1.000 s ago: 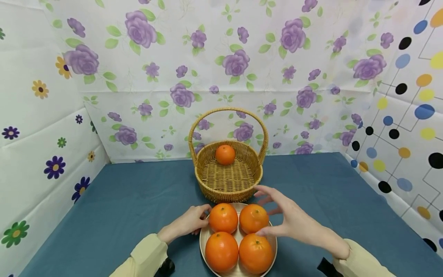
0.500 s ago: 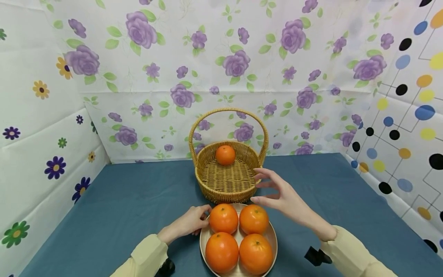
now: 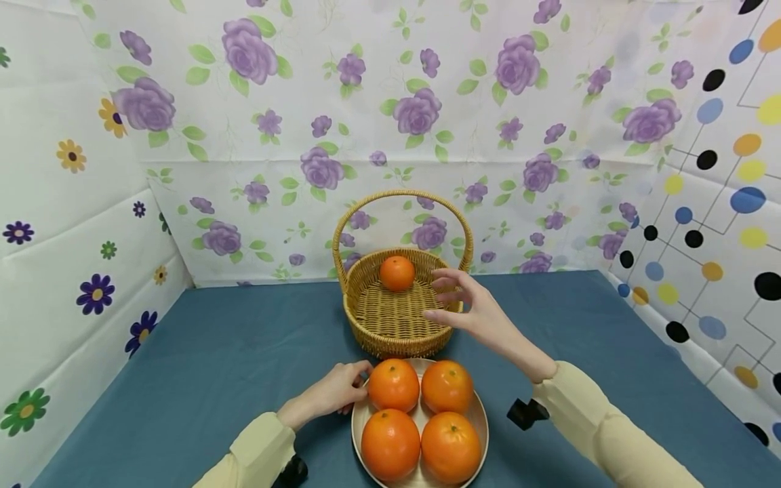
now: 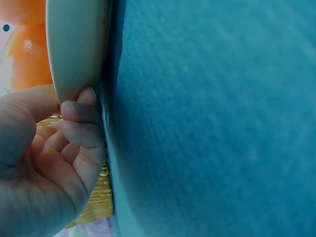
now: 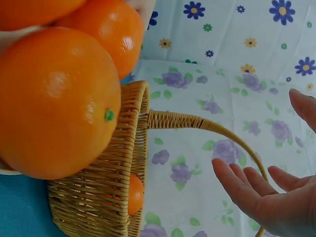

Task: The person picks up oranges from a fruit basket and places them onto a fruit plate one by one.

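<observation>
My left hand (image 3: 332,392) grips the left rim of a pale round plate (image 3: 482,421). In the left wrist view its thumb lies over the edge of the plate (image 4: 79,49), with the fingers curled underneath. Several large oranges fill the plate, among them a front-right orange (image 3: 451,447) and a back-right orange (image 3: 447,385). My right hand (image 3: 474,308) is raised over the right side of a wicker basket (image 3: 399,344), fingers spread and slightly bent, holding nothing. One smaller orange (image 3: 397,273) sits inside the basket at the back.
The basket's tall arched handle (image 3: 403,192) rises above the opening. The basket stands just behind the plate on a blue tablecloth (image 3: 256,339). A flowered cloth wall (image 3: 268,135) hangs behind, with patterned cloths along both sides.
My right hand has moved from above the oranges on the plate, forward and up to the basket's right side, staying without anything in it. The left hand and the oranges have stayed put.
</observation>
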{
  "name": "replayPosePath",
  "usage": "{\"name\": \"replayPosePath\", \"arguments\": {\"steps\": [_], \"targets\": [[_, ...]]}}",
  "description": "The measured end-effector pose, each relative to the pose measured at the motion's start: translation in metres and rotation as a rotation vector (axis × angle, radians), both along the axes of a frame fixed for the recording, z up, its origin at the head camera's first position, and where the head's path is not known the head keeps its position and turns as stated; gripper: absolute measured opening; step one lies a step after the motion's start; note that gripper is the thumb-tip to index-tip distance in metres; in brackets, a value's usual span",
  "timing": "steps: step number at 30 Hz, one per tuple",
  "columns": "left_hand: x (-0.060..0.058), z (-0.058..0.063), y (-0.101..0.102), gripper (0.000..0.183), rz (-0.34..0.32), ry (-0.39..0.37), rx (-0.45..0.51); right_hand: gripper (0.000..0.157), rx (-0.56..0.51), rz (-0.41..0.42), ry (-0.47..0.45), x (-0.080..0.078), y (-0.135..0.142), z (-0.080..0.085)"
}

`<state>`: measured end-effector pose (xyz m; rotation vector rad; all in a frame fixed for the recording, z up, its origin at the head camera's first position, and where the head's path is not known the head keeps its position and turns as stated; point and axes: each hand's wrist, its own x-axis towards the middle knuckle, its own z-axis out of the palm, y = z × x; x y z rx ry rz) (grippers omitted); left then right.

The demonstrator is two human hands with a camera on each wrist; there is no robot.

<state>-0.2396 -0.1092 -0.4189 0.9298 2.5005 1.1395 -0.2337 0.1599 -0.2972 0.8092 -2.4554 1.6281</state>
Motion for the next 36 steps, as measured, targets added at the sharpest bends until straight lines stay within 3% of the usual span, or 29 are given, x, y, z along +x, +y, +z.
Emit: {"name": "replayPosePath", "arguments": {"steps": [7, 14, 27, 36], "targets": [[0.001, 0.000, 0.000, 0.019, -0.002, 0.008, 0.000, 0.060, -0.058, -0.026, -0.070, -0.023, -0.003, -0.001], [0.001, 0.001, -0.001, 0.017, 0.002, 0.004, -0.003, 0.062, -0.196, -0.005, -0.236, -0.041, -0.011, 0.005], [0.001, 0.001, 0.000, 0.018, 0.000, 0.003, -0.009, 0.063, -0.265, -0.059, -0.444, -0.086, -0.021, 0.009], [0.003, 0.004, 0.001, 0.018, -0.003, 0.002, -0.008, 0.061, -0.281, -0.117, -0.529, -0.110, -0.024, 0.014]]}}
